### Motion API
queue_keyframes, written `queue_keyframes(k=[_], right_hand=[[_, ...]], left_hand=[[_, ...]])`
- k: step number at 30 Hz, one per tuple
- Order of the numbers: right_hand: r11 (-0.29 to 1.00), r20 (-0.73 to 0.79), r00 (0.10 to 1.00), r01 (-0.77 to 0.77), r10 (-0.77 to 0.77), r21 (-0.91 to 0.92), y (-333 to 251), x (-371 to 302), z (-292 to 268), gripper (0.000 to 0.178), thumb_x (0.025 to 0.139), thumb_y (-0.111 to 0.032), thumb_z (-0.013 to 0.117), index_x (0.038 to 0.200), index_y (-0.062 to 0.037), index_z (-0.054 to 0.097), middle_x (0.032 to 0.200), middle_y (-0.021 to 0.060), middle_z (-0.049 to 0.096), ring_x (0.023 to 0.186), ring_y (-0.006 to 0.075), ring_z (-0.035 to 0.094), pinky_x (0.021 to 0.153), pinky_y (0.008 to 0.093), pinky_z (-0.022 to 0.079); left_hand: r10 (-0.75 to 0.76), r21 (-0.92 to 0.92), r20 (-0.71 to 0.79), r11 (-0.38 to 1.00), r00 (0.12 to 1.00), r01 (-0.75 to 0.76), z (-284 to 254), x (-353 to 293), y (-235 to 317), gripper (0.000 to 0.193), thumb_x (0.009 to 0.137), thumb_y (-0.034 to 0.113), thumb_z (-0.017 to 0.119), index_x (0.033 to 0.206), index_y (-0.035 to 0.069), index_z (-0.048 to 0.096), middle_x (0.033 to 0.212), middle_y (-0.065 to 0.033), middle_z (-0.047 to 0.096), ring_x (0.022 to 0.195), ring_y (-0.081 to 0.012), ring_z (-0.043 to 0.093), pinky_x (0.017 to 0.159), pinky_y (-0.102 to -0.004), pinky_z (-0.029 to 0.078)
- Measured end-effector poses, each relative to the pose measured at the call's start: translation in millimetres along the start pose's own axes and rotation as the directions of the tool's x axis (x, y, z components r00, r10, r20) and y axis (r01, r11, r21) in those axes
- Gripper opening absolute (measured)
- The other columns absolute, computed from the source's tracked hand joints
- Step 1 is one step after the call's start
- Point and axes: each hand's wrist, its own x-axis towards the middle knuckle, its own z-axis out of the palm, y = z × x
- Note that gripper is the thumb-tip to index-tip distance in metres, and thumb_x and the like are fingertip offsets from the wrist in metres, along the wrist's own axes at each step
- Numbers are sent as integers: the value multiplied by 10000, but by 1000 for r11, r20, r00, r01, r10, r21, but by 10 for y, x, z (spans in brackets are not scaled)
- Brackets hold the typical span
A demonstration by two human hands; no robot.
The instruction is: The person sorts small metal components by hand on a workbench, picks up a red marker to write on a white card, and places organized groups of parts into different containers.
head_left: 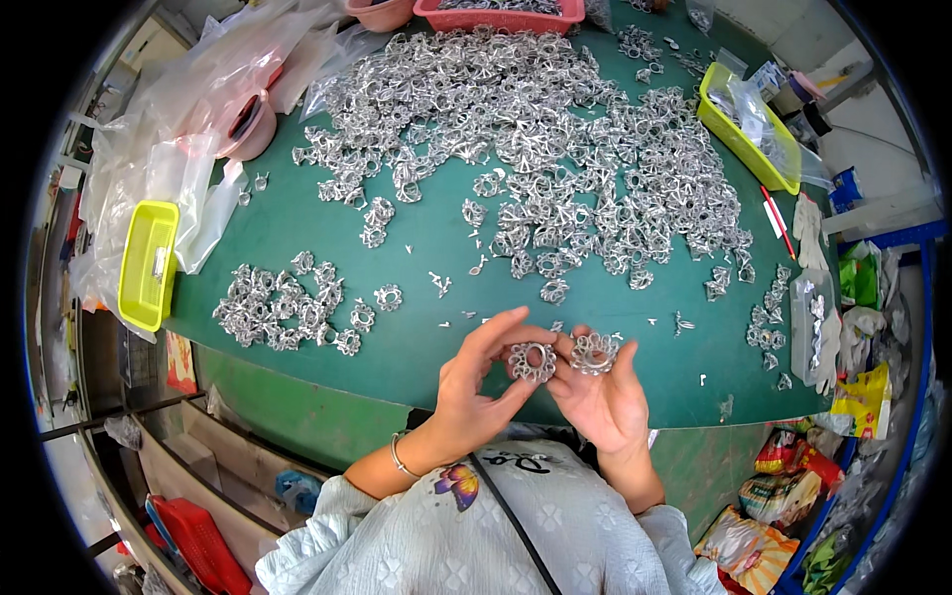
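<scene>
Between the fingers of my left hand point(474, 375) is a small silvery ring-shaped metal casting point(533, 363) with a scalloped, flower-like rim. A second, similar casting point(593, 354) sits in my right hand point(607, 405), held at the fingertips with the palm turned up. Both hands are close together over the near edge of the green table point(397, 238). Past them spreads a big heap of the same silvery castings point(516, 109). A smaller pile point(278, 307) lies to the left, with a single casting point(388, 297) beside it. Tiny metal scraps point(439, 285) are scattered in front of my hands.
At the left stands a yellow-green basket point(149, 266), near a pink bowl point(253, 129) and plastic sheeting point(149, 169). Another yellow-green basket point(751, 134) holds plastic bags at the right. A red pencil point(777, 223), a glove point(810, 233) and a clear tray point(813, 325) line the right edge.
</scene>
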Motion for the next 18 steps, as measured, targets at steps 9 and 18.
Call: queue_keyframes(k=[9,18], right_hand=[[757,130,930,355,-342,-548,40,70,2,440,745,-14,677,1138,3,481,1108,130,538,1011,202,523,863,315,412],[178,365,780,510,-508,-842,71,91,60,570,627,119,715,1137,20,481,1114,158,550,1042,221,529,843,299,402]], left_hand=[[-586,-649,219,509,780,565,-156,96,73,256,894,121,532,1087,-48,542,984,-179,599,820,-209,625,728,-303,522],[-640,-656,289,410,712,634,-194,24,-47,290,942,266,465,1028,-8,507,896,-154,630,690,-217,653,624,-282,542]])
